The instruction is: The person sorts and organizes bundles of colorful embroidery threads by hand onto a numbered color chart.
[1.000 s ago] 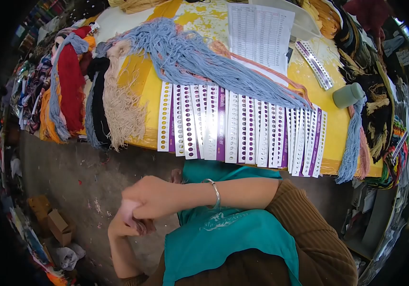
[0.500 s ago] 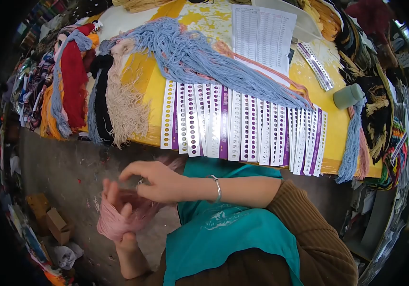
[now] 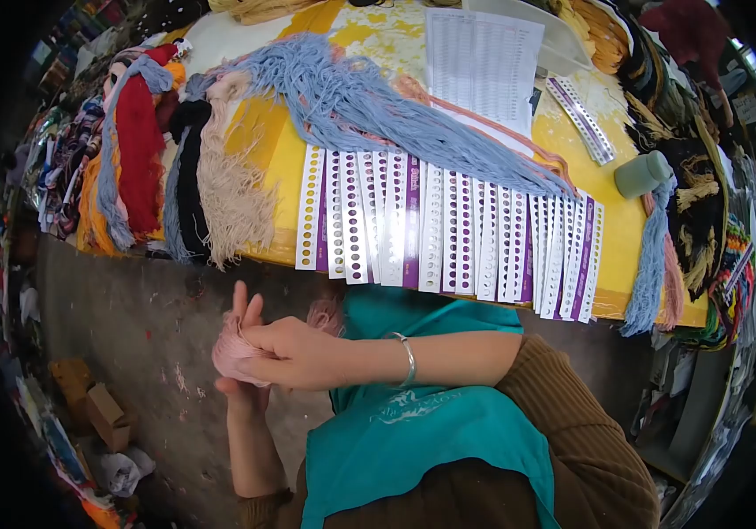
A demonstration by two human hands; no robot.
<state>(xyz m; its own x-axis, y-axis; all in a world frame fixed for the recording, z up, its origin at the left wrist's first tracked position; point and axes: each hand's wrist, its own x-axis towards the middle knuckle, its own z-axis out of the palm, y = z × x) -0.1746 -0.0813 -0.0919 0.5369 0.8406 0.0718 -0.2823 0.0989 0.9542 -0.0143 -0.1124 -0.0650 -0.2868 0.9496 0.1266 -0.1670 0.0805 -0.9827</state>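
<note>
Pink yarn (image 3: 235, 354) is looped around my left hand (image 3: 250, 392), whose fingers point up out of the loop. My right hand (image 3: 294, 354), with a silver bangle on its wrist, lies across it and grips the yarn. Some pink strands (image 3: 327, 315) show behind my right hand, close to the teal apron (image 3: 448, 423). Part of my left palm is hidden.
Beyond my hands, a yellow table (image 3: 259, 167) holds a row of punched cards (image 3: 448, 234), blue yarn (image 3: 334, 97), printed sheets (image 3: 482, 66) and a green cup (image 3: 643, 175). Red yarn (image 3: 138, 159) and beige yarn (image 3: 232, 176) hang over its edge. Cardboard (image 3: 106, 410) is on the floor.
My left hand has moved right and up with the pink yarn. My right hand has come down onto the yarn, and the bundle looks more compact.
</note>
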